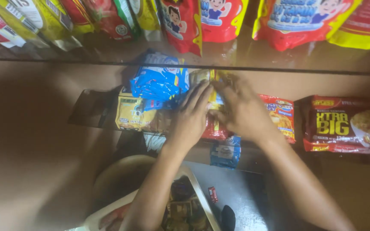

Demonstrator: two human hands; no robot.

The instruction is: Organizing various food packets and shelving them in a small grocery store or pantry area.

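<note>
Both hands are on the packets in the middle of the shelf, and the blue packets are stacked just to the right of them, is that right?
Not quite. The head view shows the blue packets stacked left of the hands, not right. The left hand and right hand do rest on the middle packets.

My two hands: left hand (190,116) and right hand (241,110), both flat on one yellow packet (214,96) on the shelf (86,109). Blue packets (159,81), bunched at my left: at least two, exact number unclear. One yellow-green packet (134,113) beneath them. Red noodle packets to my right: two, one small (281,115) and one large (343,124). One blue packet (225,152) below my hands. Hanging pouches (223,19) above: at least eight, edges cropped. One white tray (204,194).
</note>
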